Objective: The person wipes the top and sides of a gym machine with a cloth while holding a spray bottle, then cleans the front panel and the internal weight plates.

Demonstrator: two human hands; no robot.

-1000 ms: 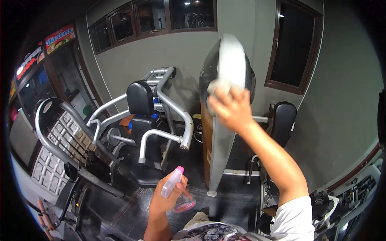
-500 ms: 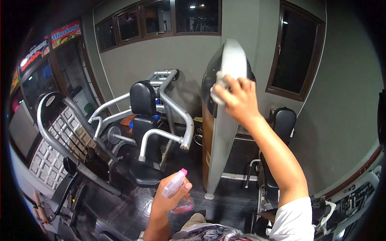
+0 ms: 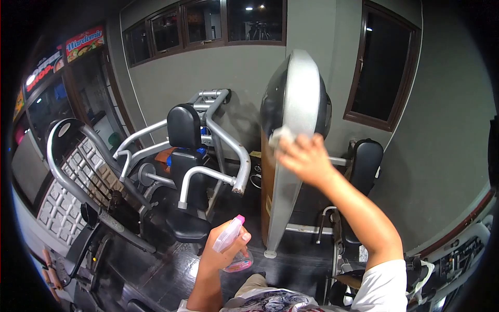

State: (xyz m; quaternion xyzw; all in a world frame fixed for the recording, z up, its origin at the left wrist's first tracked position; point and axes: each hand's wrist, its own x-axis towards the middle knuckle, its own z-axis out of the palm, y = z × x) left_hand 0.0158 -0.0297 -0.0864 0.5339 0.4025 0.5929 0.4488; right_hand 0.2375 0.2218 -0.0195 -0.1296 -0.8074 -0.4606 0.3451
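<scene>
My right hand (image 3: 304,158) presses a pale cloth (image 3: 281,136) against the front edge of a tall grey machine column (image 3: 302,93). The fingers are bent over the cloth, and motion blurs them a little. The column has a rounded silver top, dark side covers and a brown lower side panel. Low in front of my body, my left hand (image 3: 221,247) is wrapped round a clear spray bottle (image 3: 238,262) with a pink-tipped nozzle. Pinkish liquid or a label shows in its lower part. The bottle is tilted and apart from the machine.
A seated exercise machine with a black backrest (image 3: 183,126) and grey bars stands left of the column. Farther left is a weight-stack frame (image 3: 88,182). Behind the column on the right is another black pad (image 3: 367,162). Dark floor (image 3: 156,270) lies below.
My right hand has slid down the column's front edge with the cloth, from near the rounded top to lower. My left hand and the spray bottle have hardly moved.
</scene>
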